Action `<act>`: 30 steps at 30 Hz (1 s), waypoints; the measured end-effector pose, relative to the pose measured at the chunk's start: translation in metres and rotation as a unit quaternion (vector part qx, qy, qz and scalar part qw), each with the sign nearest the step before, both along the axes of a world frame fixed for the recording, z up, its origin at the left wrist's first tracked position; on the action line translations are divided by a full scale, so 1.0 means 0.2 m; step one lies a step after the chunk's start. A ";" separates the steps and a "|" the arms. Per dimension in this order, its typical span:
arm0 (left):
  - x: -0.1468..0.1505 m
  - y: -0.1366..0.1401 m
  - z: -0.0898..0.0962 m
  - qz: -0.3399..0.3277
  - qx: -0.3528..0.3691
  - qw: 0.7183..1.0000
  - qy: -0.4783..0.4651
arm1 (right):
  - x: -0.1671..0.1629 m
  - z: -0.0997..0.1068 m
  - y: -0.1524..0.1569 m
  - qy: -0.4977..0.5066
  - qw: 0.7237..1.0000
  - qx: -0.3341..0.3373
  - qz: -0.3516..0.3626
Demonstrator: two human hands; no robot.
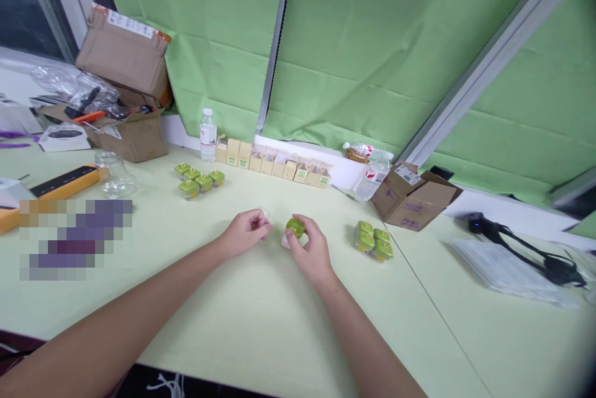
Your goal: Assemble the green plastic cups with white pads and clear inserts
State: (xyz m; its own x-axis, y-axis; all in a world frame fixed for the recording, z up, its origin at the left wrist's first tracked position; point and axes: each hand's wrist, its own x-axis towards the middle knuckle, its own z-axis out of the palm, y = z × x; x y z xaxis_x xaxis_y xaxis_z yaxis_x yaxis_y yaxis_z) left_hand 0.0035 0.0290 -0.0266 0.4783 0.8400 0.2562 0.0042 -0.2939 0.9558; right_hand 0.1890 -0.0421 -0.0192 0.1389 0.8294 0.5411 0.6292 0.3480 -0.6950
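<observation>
My right hand (314,252) grips a small green-lidded container (295,228) between thumb and fingers, low over the table. Just under it shows a pale, whitish part that I cannot make out. To its left, my left hand (243,233) is closed in a pinch. A thin, clear curved edge sticks up by its fingertips, too faint to name. The two hands are a short gap apart. More green-lidded clear containers stand in a cluster (199,180) beyond my left hand, and another cluster (374,241) sits right of my right hand.
Small cream boxes (267,162) line the back edge, beside an upright water bottle (208,135). Another bottle (372,179) and an open carton (414,196) are back right. Black straps (526,255) lie far right. At left are a clear jar (114,174), power strip (65,190) and cartons (125,137).
</observation>
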 end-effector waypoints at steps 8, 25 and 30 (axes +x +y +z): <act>-0.02 0.00 -0.03 0.003 0.110 0.987 0.118 | 0.06 -0.04 0.06 0.094 0.992 -0.055 -0.070; -0.04 -0.01 -0.02 -0.003 0.166 0.965 0.205 | 0.10 -0.09 0.09 0.087 0.981 -0.152 -0.083; -0.04 -0.02 0.01 0.005 0.146 0.973 0.181 | 0.09 -0.05 0.08 0.065 0.986 -0.116 -0.103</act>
State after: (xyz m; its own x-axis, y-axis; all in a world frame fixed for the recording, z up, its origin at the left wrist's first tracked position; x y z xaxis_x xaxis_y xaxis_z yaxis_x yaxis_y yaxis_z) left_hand -0.0055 0.0243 -0.0248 0.5740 0.7615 0.3010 0.3291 -0.5512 0.7667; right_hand 0.2072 -0.0264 -0.0301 0.3725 0.8755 0.3077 0.5708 0.0453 -0.8198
